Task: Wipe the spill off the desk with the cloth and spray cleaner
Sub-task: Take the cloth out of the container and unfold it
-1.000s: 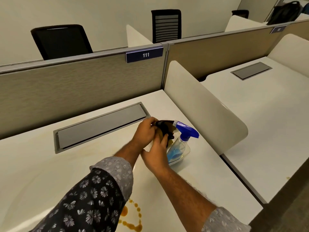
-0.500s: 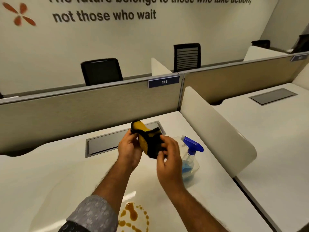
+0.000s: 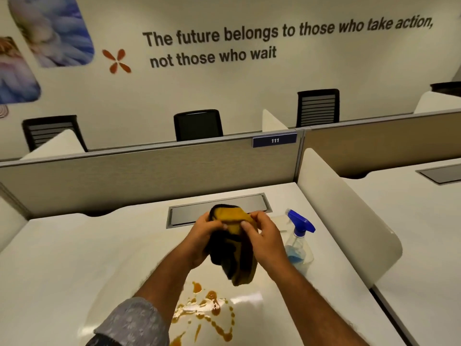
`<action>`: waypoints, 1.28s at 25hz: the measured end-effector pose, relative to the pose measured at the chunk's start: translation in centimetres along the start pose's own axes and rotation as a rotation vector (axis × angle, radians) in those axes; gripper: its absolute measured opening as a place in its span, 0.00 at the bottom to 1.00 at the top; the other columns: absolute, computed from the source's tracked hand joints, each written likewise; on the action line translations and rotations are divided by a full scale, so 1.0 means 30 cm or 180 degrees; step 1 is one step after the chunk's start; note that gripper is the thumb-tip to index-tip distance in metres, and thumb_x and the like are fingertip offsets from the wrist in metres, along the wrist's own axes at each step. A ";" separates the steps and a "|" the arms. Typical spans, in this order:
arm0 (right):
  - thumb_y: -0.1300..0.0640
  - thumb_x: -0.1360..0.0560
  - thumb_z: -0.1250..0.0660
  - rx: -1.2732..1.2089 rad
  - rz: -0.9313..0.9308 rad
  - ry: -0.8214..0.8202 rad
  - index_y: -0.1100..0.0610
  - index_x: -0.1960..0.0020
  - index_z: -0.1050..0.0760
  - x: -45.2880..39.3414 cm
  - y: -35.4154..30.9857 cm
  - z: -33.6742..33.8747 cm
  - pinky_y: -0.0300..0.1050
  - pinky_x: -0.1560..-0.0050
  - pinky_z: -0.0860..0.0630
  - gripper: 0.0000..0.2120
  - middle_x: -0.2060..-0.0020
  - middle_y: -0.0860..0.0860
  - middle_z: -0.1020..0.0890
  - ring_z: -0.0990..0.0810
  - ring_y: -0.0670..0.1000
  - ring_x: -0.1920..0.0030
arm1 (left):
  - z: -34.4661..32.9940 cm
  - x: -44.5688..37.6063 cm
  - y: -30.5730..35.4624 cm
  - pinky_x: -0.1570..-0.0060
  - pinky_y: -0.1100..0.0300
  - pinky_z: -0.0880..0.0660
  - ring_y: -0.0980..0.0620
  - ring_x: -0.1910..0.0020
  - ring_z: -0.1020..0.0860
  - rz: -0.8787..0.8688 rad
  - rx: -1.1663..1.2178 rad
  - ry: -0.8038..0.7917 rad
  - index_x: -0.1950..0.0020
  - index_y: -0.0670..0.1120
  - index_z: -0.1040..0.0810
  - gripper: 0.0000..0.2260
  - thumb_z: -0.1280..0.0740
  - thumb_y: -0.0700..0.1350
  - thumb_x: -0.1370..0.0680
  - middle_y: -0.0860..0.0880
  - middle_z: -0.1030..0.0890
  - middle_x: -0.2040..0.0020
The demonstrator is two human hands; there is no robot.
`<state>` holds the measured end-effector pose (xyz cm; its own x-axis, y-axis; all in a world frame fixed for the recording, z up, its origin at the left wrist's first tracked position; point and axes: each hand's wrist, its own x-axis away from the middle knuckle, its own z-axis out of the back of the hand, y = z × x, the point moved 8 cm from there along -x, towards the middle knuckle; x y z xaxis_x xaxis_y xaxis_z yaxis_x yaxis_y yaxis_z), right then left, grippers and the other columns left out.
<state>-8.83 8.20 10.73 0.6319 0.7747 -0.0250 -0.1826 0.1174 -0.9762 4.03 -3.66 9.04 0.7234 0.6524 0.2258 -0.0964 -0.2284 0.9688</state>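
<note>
A: Head view. Cloth [image 3: 234, 245], yellow and black, is held up in the air over the desk [image 3: 74, 258], bunched, its lower end hanging just above the spill [image 3: 204, 310].

B: Hands?

A: Both on it. Left hand [image 3: 202, 238] curls round the left side, fingers closed on the fabric. Right hand [image 3: 264, 238] pinches the top edge between thumb and fingertips. They sit close together, the cloth between them.

B: Changed from a second ago?

A: Yes. Then both hands were low by the spray bottle [image 3: 298, 243], and the cloth showed only as a dark wad. Half a second ago it was lifted and partly opened. Now it is nearer the person and above the spill, yellow side up.

B: Meaning?

A: My read: the cloth is picked up and being sorted into a usable pad. No wiping yet; the spill looks whole, orange-brown drops and streaks on the near part of the desk.

B: Bottle?

A: Standing upright on the desk, right of the hands, untouched, a little blue liquid at the bottom. Near the side divider [image 3: 349, 221].

B: Beyond?

A: Grey cable hatch [image 3: 249, 204] behind the hands, then the partition with tag 111 [image 3: 274, 140].

B: Next?

A: Likely one hand frees itself to spray. A guess only.
</note>
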 end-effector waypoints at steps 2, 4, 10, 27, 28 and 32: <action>0.45 0.16 0.37 -0.0236 0.0218 -0.0172 0.40 0.43 0.29 0.022 -0.047 0.014 0.31 0.56 0.19 0.02 0.47 0.40 0.20 0.17 0.47 0.45 | 0.013 0.055 -0.007 0.43 0.46 0.17 0.35 0.37 0.21 0.0094 -0.0331 -0.0103 0.32 0.48 0.25 0.27 0.30 0.41 0.31 0.36 0.21 0.35; 0.46 0.15 0.39 -0.0339 0.0316 -0.0461 0.40 0.41 0.30 0.038 -0.083 0.003 0.33 0.55 0.18 0.03 0.45 0.41 0.20 0.18 0.47 0.44 | 0.037 0.102 -0.005 0.42 0.44 0.17 0.34 0.37 0.21 0.0224 -0.0306 -0.0107 0.30 0.49 0.26 0.29 0.31 0.40 0.33 0.36 0.22 0.35; 0.42 0.15 0.40 -0.0659 0.0068 -0.0648 0.35 0.42 0.28 0.070 -0.142 0.002 0.42 0.51 0.17 0.04 0.45 0.45 0.18 0.16 0.49 0.45 | -0.035 0.209 -0.027 0.45 0.50 0.16 0.46 0.41 0.14 0.0329 -0.0805 -0.0371 0.32 0.50 0.22 0.27 0.18 0.44 0.30 0.49 0.13 0.41; 0.48 0.19 0.31 -0.0763 -0.0839 -0.1546 0.46 0.38 0.26 0.284 0.135 -0.055 0.49 0.36 0.23 0.11 0.39 0.47 0.18 0.21 0.57 0.32 | -0.096 0.318 0.330 0.49 0.52 0.17 0.45 0.49 0.13 -0.0360 0.0065 -0.0117 0.43 0.45 0.13 0.14 0.26 0.52 0.25 0.43 0.12 0.48; 0.43 0.20 0.31 -0.1054 -0.0950 -0.1471 0.46 0.37 0.25 0.287 0.117 -0.057 0.49 0.39 0.20 0.14 0.39 0.46 0.18 0.20 0.55 0.34 | -0.045 0.319 0.314 0.43 0.48 0.18 0.44 0.46 0.14 -0.0312 0.0786 -0.0046 0.39 0.44 0.14 0.23 0.28 0.59 0.24 0.42 0.12 0.46; 0.32 0.28 0.33 -0.1071 -0.1021 -0.1328 0.42 0.44 0.26 0.256 0.011 -0.026 0.48 0.48 0.19 0.19 0.42 0.43 0.20 0.20 0.51 0.42 | 0.046 0.380 -0.012 0.29 0.37 0.29 0.36 0.34 0.21 0.0333 0.1640 -0.0062 0.26 0.42 0.23 0.53 0.43 0.83 0.33 0.38 0.18 0.33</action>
<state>-3.45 13.69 10.04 0.2560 0.9187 0.3006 0.2577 0.2349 -0.9373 13.24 2.86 11.13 0.7409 0.5948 0.3119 0.1764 -0.6205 0.7641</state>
